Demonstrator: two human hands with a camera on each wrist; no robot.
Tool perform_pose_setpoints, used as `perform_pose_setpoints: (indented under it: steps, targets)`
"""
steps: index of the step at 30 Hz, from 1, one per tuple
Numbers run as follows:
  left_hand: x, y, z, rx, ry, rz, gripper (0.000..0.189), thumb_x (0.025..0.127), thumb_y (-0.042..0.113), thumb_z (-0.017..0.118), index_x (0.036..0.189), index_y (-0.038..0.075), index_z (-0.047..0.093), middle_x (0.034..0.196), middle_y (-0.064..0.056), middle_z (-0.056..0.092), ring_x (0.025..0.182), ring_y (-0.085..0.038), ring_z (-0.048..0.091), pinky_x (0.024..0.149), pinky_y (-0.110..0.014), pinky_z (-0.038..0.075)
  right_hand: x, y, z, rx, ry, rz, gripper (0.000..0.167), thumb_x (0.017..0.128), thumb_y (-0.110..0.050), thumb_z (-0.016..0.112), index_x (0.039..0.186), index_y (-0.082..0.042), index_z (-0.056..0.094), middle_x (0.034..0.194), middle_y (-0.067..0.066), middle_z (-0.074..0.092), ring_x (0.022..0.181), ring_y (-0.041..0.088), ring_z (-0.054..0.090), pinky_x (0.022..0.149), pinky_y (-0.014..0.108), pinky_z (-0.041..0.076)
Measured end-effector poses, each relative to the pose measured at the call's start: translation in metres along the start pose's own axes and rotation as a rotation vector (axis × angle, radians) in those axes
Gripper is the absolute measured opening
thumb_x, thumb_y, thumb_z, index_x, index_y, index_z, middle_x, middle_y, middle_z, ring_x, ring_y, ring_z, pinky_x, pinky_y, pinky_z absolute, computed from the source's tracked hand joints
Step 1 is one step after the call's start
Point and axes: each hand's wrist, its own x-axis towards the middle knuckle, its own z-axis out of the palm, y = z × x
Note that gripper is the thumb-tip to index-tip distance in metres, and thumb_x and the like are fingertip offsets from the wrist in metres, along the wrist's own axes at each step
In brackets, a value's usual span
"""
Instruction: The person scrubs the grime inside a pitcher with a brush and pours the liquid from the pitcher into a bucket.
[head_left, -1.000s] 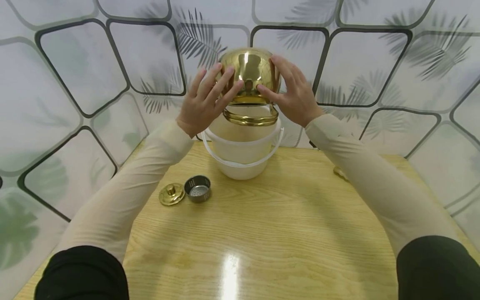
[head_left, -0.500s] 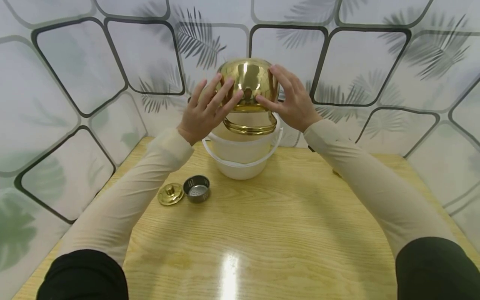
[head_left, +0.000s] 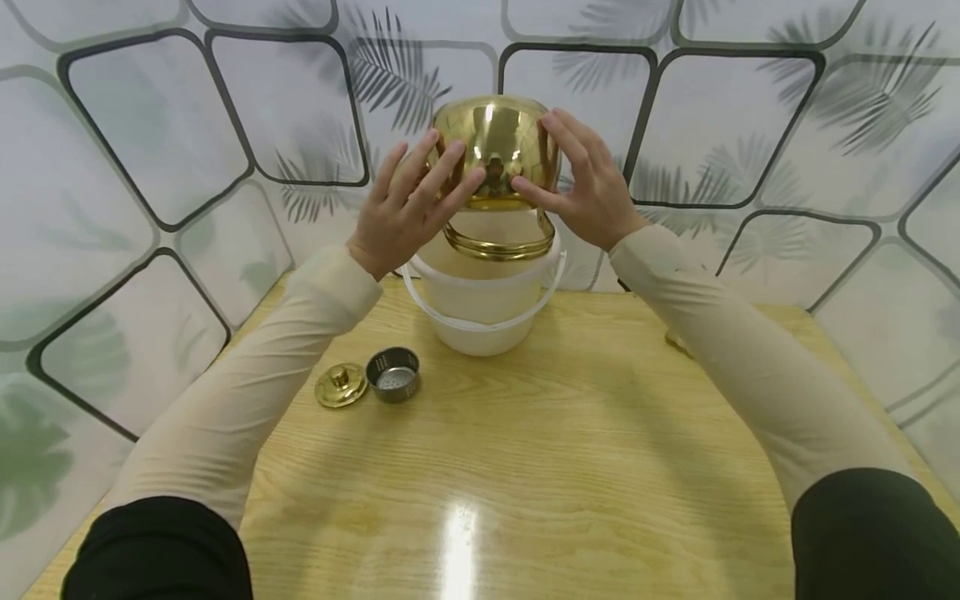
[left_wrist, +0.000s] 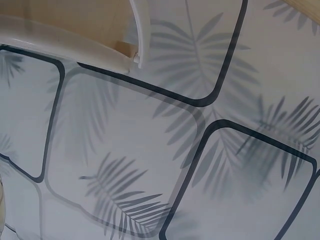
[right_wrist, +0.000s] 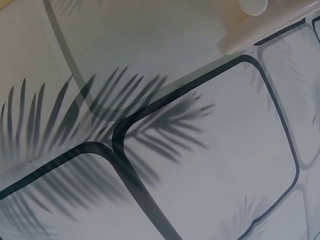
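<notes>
In the head view a shiny gold teapot (head_left: 498,146) is tipped over above a white bucket (head_left: 480,317). Its hoop handle (head_left: 498,250) hangs below the body, in front of the bucket's mouth. My left hand (head_left: 412,196) grips the teapot's left side with spread fingers. On the other side my right hand (head_left: 592,179) holds it, thumb in front and fingers along the wall. The spout cannot be made out. Left of the bucket, a gold lid (head_left: 341,384) lies knob up beside a perforated metal strainer basket (head_left: 393,375). Neither wrist view shows hands or teapot.
The bucket's white bail handle (head_left: 480,325) hangs down at its front. A small pale object (head_left: 677,342) is partly hidden by the right sleeve. The wooden table (head_left: 487,450) ends at a patterned wall (head_left: 720,133). The left wrist view shows the bucket's rim (left_wrist: 60,42).
Both hands lowered the teapot a little toward the bucket, then lifted it again to about its former height. The lid, strainer basket and bucket have stayed in place.
</notes>
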Motion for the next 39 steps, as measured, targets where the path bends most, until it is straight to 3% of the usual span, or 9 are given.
perform_pose_setpoints:
  steps: [13,30,34,39]
  targets:
    - [0.006,-0.007,-0.001,0.026,-0.007,0.033,0.099,0.079,-0.010,0.062,0.152,0.026,0.004,0.127,0.002,0.053,0.120,-0.020,0.055,0.105,-0.037,0.039,0.006,0.003,-0.001,0.040,0.055,0.026,0.072,0.081,-0.028,0.072,0.138,-0.010,0.032,0.132,0.019,0.042,0.127,0.031,0.042,0.109,0.040,0.034]
    - [0.008,-0.009,0.002,0.077,0.019,0.026,0.103,0.079,-0.009,0.065,0.152,0.028,0.003,0.128,0.005,0.049,0.119,-0.017,0.055,0.104,-0.036,0.040,0.010,0.004,-0.001,-0.009,0.062,0.006,0.069,0.082,-0.027,0.072,0.135,-0.006,0.033,0.133,0.019,0.041,0.127,0.032,0.042,0.109,0.041,0.034]
    - [0.007,-0.010,0.002,0.014,0.001,0.025,0.097,0.081,-0.007,0.063,0.152,0.027,0.006,0.127,0.003,0.054,0.119,-0.020,0.055,0.103,-0.036,0.041,0.010,0.003,-0.001,0.003,0.035,-0.006,0.063,0.083,-0.021,0.070,0.134,-0.008,0.035,0.133,0.018,0.041,0.126,0.033,0.042,0.109,0.042,0.034]
    - [0.004,-0.012,-0.001,-0.196,-0.101,0.023,0.058,0.089,-0.002,0.054,0.140,0.020,0.040,0.129,-0.006,0.056,0.122,-0.027,0.051,0.104,-0.039,0.039,0.008,0.000,-0.003,0.019,-0.067,-0.014,0.049,0.087,-0.012,0.064,0.131,-0.012,0.041,0.133,0.020,0.039,0.125,0.038,0.045,0.110,0.042,0.034]
